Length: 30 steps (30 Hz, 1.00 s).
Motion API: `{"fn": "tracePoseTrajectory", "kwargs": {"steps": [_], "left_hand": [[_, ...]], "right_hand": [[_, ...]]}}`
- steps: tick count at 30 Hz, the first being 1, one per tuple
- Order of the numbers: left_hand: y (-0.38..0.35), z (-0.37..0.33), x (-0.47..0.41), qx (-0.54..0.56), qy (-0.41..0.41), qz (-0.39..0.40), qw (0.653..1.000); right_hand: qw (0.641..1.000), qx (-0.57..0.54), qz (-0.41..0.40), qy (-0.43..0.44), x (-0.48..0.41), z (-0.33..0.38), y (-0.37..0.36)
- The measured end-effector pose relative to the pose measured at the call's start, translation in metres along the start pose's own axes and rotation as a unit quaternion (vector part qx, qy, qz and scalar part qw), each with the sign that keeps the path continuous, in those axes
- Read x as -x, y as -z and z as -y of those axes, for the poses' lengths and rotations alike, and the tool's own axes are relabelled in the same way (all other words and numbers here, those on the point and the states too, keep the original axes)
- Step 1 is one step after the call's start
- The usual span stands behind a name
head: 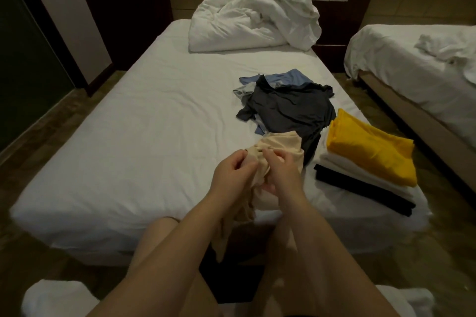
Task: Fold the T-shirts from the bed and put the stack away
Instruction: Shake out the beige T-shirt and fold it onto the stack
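A crumpled beige T-shirt (279,145) is held up over the bed's near edge, part of it hanging down between my forearms. My left hand (233,174) and my right hand (282,171) both pinch its fabric close together. Behind it lies a loose dark grey T-shirt (291,108) on top of a blue T-shirt (288,76) and a light grey one (242,91). At the right of the bed sits a folded stack (365,162): yellow on top, white below, black at the bottom.
The white bed (128,116) has a bunched duvet (252,13) at its head. A second bed (412,69) stands to the right across a narrow floor gap. A dark door and wall panel are on the left.
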<state>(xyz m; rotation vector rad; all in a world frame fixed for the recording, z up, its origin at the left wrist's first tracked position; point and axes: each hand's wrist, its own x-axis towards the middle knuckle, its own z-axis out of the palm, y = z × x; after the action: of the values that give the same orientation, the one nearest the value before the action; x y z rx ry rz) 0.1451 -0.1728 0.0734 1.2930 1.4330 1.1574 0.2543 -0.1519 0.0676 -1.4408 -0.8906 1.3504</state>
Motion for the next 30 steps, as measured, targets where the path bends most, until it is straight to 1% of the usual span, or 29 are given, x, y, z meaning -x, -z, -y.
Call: {"fn": "tracePoseTrajectory", "kwargs": {"steps": [2,4,5,7,8,9,11,12,13,14,16,17,18,19,21,23,24,25,26,27,28,29,30], "left_hand": [[-0.002,-0.001,0.004,0.041,0.004,0.032,0.999],[0.002,-0.004,0.005,0.101,0.013,0.078,0.992],[0.005,-0.005,0.006,0.118,0.012,0.104,0.987],[0.010,-0.006,0.007,0.105,0.010,0.133,0.985],[0.011,-0.006,0.007,0.097,0.012,0.128,0.987],[0.012,-0.005,0.007,0.102,0.024,0.106,0.989],[0.016,-0.002,0.003,0.129,0.077,0.032,0.988],[0.019,0.002,-0.001,0.128,0.098,-0.001,0.987],[0.022,0.006,-0.005,0.093,0.113,-0.020,0.989],[0.025,0.012,-0.009,0.038,0.118,-0.016,0.992],[0.031,0.015,-0.016,-0.046,0.098,0.005,0.994],[0.034,0.014,-0.020,-0.063,0.084,0.010,0.994],[0.036,0.010,-0.022,-0.065,0.066,0.014,0.996],[0.039,0.006,-0.024,-0.069,0.049,0.026,0.996],[0.044,-0.002,-0.024,-0.081,0.015,0.069,0.994],[0.047,-0.006,-0.024,-0.085,0.006,0.109,0.990],[0.048,-0.006,-0.023,-0.086,0.011,0.107,0.990],[0.049,-0.006,-0.023,-0.088,0.013,0.089,0.992],[0.049,-0.006,-0.023,-0.080,0.012,0.060,0.995],[0.049,-0.007,-0.024,-0.058,0.013,0.027,0.998],[0.050,-0.011,-0.024,-0.025,0.012,-0.005,1.000],[0.051,-0.018,-0.024,-0.004,0.005,-0.030,1.000],[0.052,-0.026,-0.024,0.001,-0.013,-0.044,0.999]], "right_hand": [[0.994,-0.052,0.082,-0.056,0.000,0.003,-0.003],[0.986,-0.084,0.127,-0.067,-0.001,0.002,0.000],[0.985,-0.086,0.138,-0.059,-0.004,0.001,0.001],[0.989,-0.026,0.143,-0.041,-0.008,0.000,0.004],[0.990,-0.009,0.131,-0.046,-0.010,0.000,0.003],[0.992,-0.005,0.111,-0.058,-0.012,0.001,0.003],[0.993,-0.016,0.086,-0.076,-0.014,0.006,0.001],[0.993,-0.022,0.087,-0.072,-0.014,0.009,0.001],[0.993,-0.019,0.094,-0.064,-0.014,0.014,0.001],[0.991,-0.026,0.117,-0.060,-0.015,0.019,0.003],[0.979,-0.086,0.178,-0.054,-0.014,0.032,0.006],[0.972,-0.124,0.196,-0.037,-0.013,0.037,0.008],[0.965,-0.156,0.209,-0.021,-0.011,0.044,0.010],[0.964,-0.172,0.204,-0.009,-0.010,0.051,0.013],[0.950,-0.227,0.212,0.010,-0.006,0.061,0.020],[0.934,-0.273,0.228,0.025,-0.005,0.065,0.026],[0.927,-0.293,0.232,0.025,-0.004,0.067,0.029],[0.929,-0.294,0.225,0.020,-0.009,0.067,0.030],[0.942,-0.258,0.214,0.016,-0.012,0.067,0.031],[0.967,-0.175,0.182,0.021,-0.017,0.068,0.032],[0.987,-0.046,0.147,0.045,-0.017,0.070,0.030],[0.989,0.080,0.098,0.081,-0.016,0.069,0.029],[0.982,0.146,0.047,0.113,-0.014,0.066,0.028]]}}
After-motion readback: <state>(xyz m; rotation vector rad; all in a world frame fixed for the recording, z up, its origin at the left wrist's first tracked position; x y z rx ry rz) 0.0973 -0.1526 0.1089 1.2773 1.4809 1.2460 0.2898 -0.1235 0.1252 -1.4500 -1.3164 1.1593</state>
